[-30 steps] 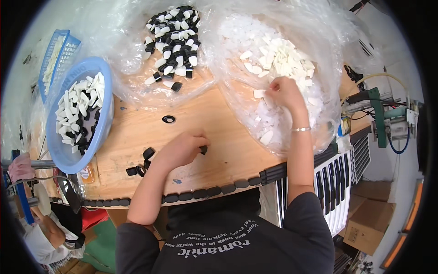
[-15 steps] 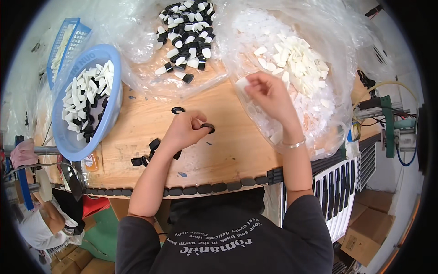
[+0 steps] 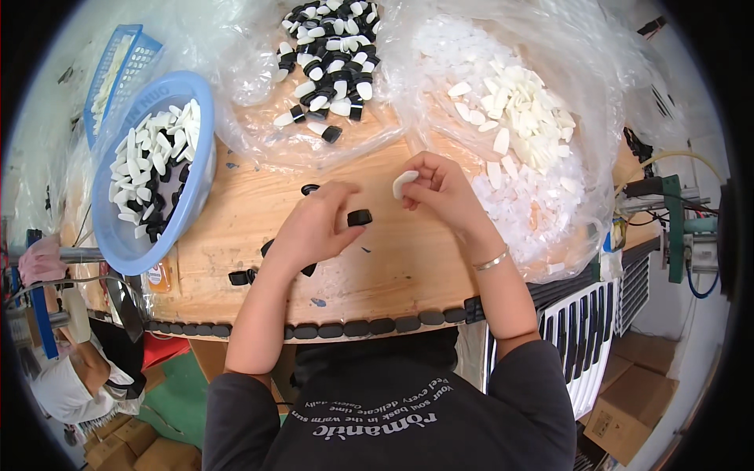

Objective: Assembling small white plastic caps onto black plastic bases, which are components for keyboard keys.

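Observation:
Above the table's middle, my left hand (image 3: 320, 224) has its thumb and fingers loosely around a small black band-shaped piece (image 3: 359, 217), which shows at the thumb tip. The far side of that grip is hidden. My right hand (image 3: 441, 192) pinches a flat white oval piece (image 3: 404, 184) between thumb and fingers, a short way right of the black one. Behind my left hand lies another black ring (image 3: 309, 189). More black pieces (image 3: 243, 277) lie beside and partly under my left forearm.
A blue basin (image 3: 206, 149) of white and black pieces stands at left, a blue basket (image 3: 145, 49) behind it. Joined black-and-white pieces (image 3: 338, 67) heap on plastic at the back. White ovals (image 3: 522, 110) pile at right. Black pieces (image 3: 381, 326) line the front edge.
My right hand has come left from the bag of white pieces, bringing the white oval closer to my left hand. The left fingers have spread, and the black band has turned.

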`<state>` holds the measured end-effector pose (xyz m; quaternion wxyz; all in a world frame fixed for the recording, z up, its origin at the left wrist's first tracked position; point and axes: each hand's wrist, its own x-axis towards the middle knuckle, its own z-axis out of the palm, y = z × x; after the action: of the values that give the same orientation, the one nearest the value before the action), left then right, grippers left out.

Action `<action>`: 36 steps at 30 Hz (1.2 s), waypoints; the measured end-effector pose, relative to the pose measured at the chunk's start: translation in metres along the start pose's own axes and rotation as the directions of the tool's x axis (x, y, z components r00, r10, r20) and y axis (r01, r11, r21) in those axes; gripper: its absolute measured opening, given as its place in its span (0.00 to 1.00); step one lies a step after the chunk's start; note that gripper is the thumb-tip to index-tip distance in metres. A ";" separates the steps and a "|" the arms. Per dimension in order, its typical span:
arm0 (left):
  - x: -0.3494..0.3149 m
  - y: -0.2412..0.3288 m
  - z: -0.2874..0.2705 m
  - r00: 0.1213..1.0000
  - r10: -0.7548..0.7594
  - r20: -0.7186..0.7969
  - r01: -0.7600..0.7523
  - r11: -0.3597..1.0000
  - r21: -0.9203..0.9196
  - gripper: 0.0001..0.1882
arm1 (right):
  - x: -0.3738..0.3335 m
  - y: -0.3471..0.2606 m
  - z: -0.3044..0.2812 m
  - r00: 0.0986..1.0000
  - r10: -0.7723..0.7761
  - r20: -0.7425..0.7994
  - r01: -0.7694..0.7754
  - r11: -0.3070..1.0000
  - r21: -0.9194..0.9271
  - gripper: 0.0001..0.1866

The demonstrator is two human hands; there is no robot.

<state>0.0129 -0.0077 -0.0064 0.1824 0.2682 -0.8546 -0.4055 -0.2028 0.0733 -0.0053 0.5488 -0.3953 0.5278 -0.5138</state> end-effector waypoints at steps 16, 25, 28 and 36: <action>0.006 -0.006 0.011 0.997 -0.019 0.075 0.026 0.995 -0.094 0.12 | -0.001 0.022 0.018 0.998 -0.059 -0.036 0.052 0.983 -0.175 0.07; 0.003 0.000 0.010 0.998 0.056 -0.025 -0.056 0.998 -0.007 0.14 | -0.004 0.017 0.034 0.910 -0.405 0.091 0.396 0.781 -0.483 0.11; 0.002 -0.004 0.012 0.993 0.068 -0.100 -0.071 0.997 -0.024 0.14 | -0.004 0.015 0.038 0.845 -0.520 0.124 0.505 0.701 -0.503 0.11; 0.003 -0.006 0.012 0.962 0.178 -0.204 -0.179 0.984 0.014 0.16 | -0.006 0.014 0.037 0.804 -0.574 0.157 0.540 0.592 -0.598 0.15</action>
<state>0.0061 -0.0052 -0.0185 0.3059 0.2299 -0.8511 -0.3596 -0.1635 0.0776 -0.0126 0.1864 -0.6828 0.5291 -0.4680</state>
